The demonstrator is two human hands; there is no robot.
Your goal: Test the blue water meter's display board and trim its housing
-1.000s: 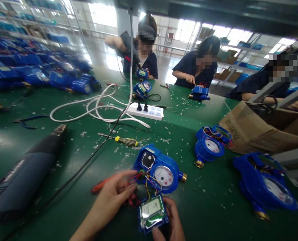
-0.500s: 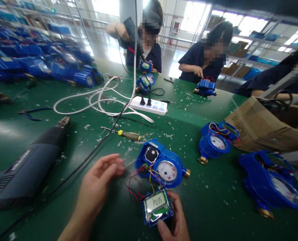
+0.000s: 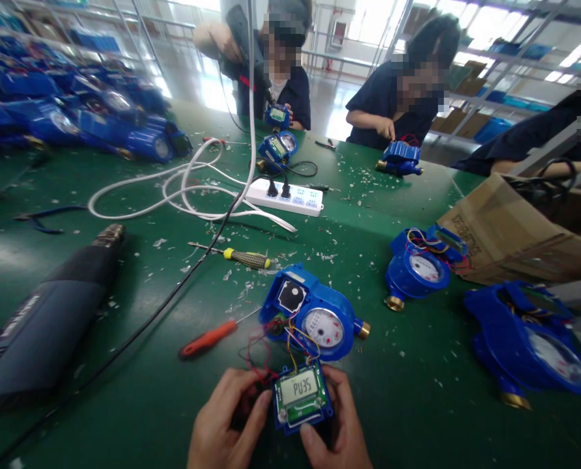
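Observation:
A small display module [image 3: 300, 392] with a lit LCD reading "PU35" sits low in the middle, held from both sides. My left hand [image 3: 226, 423] grips its left edge with curled fingers. My right hand [image 3: 342, 426] clasps its right edge. Thin coloured wires run from the module up to an opened blue water meter [image 3: 314, 312] lying on the green table [image 3: 408, 404]. A red-handled screwdriver [image 3: 210, 339] lies just left of the meter, clear of both hands.
A dark heat gun [image 3: 46, 319] lies at the left with its black cord crossing the table. A yellow-black screwdriver [image 3: 246, 258], white power strip [image 3: 290, 198], two more blue meters [image 3: 417, 270] [image 3: 529, 339] and a cardboard box [image 3: 510, 234] lie around. Three people work at the far side.
My left hand let go of the red-handled screwdriver, left it on the table, and came back down to grip the display module's left edge. The LCD now reads PU35.

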